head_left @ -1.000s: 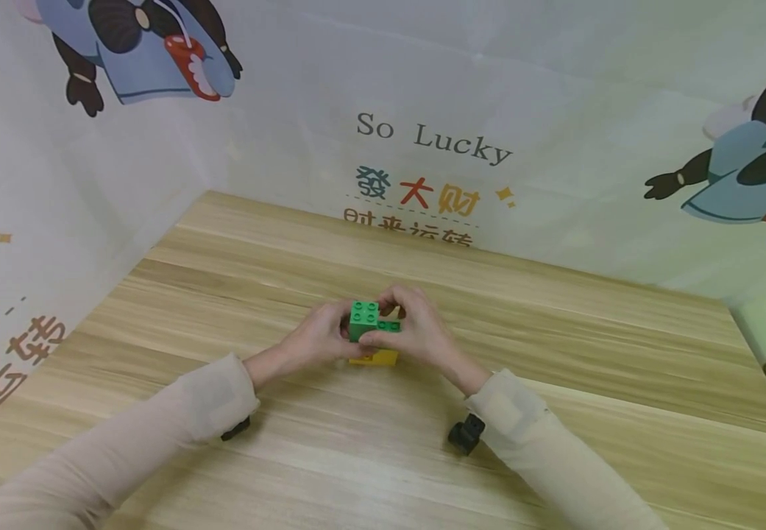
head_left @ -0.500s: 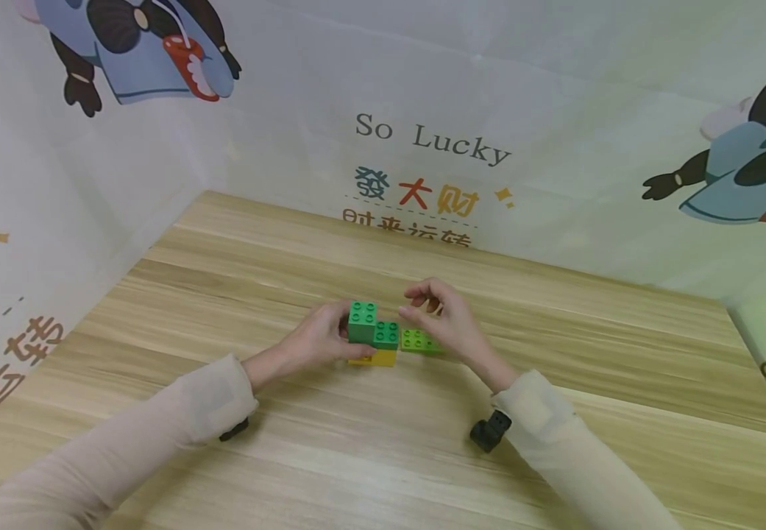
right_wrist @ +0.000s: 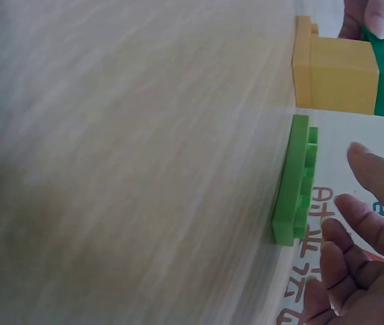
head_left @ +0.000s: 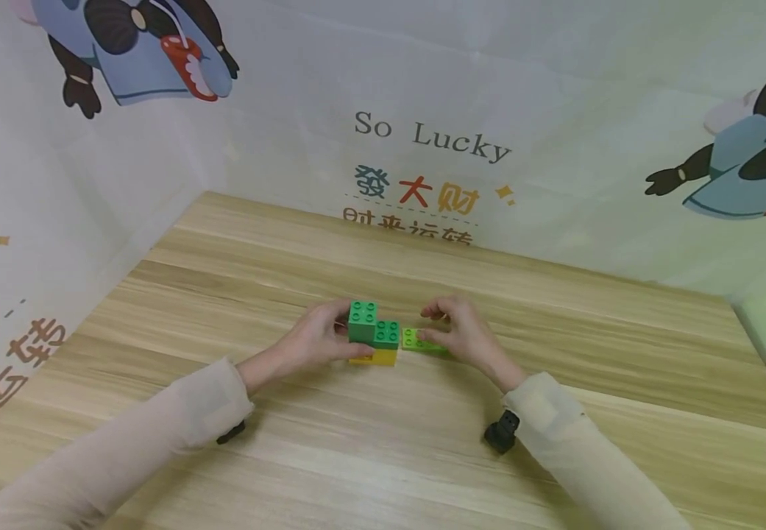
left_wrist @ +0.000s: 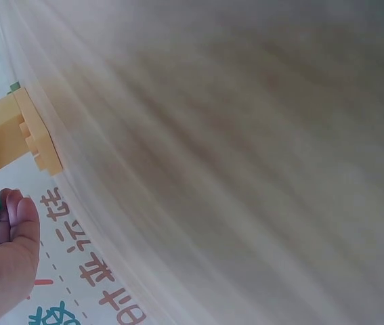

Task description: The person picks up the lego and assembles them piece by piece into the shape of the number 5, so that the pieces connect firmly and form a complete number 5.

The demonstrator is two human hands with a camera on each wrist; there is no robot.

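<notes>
A stack of toy building bricks, with green bricks stepped on top of yellow ones, stands at the middle of the wooden table. My left hand holds the stack from its left side, thumb across the front. In the left wrist view the yellow bricks show a wider, thin base. Just right of the stack lies a flat light green brick, studs up. Over its right part hovers my right hand, partly covering it in the head view. The right wrist view shows the right hand's fingers loosely spread with nothing between them.
The wooden table reaches back to a printed cloth backdrop that also rises along the left side. A small black wrist camera hangs below the right sleeve.
My right hand has let go of the stack and moved right, then lowered over the light green brick, uncovering the stack's lower green brick. The left hand keeps its hold.
</notes>
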